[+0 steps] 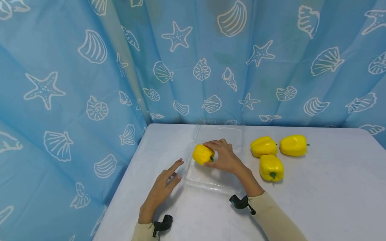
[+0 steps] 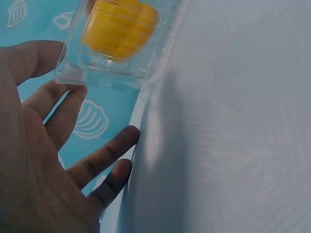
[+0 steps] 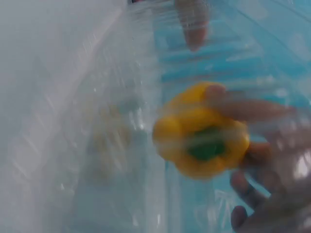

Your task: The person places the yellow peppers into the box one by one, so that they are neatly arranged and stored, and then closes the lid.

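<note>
A yellow bell pepper (image 1: 202, 154) with a green stem is in my right hand (image 1: 224, 157), gripped between thumb and fingers. It is over the left part of a clear plastic clamshell box (image 1: 208, 185), whose lid (image 1: 221, 132) lies folded back behind it. In the right wrist view the pepper (image 3: 199, 136) shows through the clear wall, its stem end toward the camera. My left hand (image 1: 163, 187) hovers left of the box with fingers spread and holds nothing. The left wrist view shows its fingertips near the box's edge (image 2: 73, 73); whether they touch it I cannot tell.
Right of the box, three more yellow bell peppers rest on the white table: one at the back left (image 1: 263, 146), one at the back right (image 1: 293, 145) and one in front (image 1: 271, 168). A blue shell-patterned curtain (image 1: 181, 67) hangs behind and along the left side.
</note>
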The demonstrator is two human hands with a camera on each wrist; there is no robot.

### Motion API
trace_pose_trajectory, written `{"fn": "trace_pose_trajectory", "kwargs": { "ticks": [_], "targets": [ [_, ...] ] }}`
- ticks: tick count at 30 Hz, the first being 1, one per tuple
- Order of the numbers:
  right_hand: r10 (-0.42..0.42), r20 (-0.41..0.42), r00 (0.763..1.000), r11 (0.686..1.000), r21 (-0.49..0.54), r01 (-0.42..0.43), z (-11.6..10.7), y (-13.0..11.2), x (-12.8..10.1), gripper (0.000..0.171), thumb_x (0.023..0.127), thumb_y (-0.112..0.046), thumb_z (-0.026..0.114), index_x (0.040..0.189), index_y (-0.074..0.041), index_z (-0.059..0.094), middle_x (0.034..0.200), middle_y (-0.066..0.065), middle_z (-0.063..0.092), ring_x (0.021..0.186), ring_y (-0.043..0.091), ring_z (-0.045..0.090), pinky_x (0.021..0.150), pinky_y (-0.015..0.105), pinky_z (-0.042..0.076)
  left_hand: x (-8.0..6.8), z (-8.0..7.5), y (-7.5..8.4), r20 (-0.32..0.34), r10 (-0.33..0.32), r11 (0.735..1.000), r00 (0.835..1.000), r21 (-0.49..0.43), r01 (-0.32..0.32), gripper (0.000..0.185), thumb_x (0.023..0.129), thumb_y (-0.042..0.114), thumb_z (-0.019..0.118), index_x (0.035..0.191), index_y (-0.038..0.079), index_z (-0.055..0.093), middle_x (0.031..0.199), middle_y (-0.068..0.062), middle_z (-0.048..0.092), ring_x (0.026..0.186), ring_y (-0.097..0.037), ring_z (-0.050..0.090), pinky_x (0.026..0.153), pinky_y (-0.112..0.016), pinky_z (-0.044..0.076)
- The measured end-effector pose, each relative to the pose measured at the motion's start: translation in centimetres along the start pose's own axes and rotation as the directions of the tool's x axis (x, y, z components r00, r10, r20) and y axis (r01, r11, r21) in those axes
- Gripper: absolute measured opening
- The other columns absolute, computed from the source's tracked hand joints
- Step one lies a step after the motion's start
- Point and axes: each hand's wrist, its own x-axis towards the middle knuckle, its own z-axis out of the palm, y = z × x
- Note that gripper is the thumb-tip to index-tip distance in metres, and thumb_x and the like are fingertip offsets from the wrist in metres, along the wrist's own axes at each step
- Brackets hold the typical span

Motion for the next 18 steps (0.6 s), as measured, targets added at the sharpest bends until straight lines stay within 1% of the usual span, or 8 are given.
{"fn": "trace_pose_trajectory", "kwargs": {
  "ticks": [10,18],
  "targets": [
    [0.005,0.049,0.999,0.998,-0.061,-0.002,1.1,-0.2,0.3,0.072,0.075,-0.034,0.089,0.139,-0.016,0.061,0.140,0.005,0.057,0.118,0.027,0.043,0.089,0.048,0.030,-0.1,0.3,-0.1,0.002,-0.031,0.999,1.000,-0.005,0.031,0.053,0.103,0.026,0.057,0.154,0.028,0.043,0.156,0.018,0.037,0.104,-0.015,0.056,0.095,-0.048,0.044],
    [0.009,0.058,0.998,1.000,-0.011,-0.008,1.3,-0.1,0.4,0.072,0.079,-0.032,0.086,0.143,-0.016,0.057,0.145,0.004,0.053,0.119,0.027,0.041,0.091,0.048,0.029,0.0,0.2,0.0,-0.017,-0.019,0.999,1.000,0.026,0.019,0.054,0.102,0.023,0.057,0.154,0.030,0.042,0.157,0.012,0.039,0.103,-0.015,0.056,0.093,-0.048,0.045]
  ]
}}
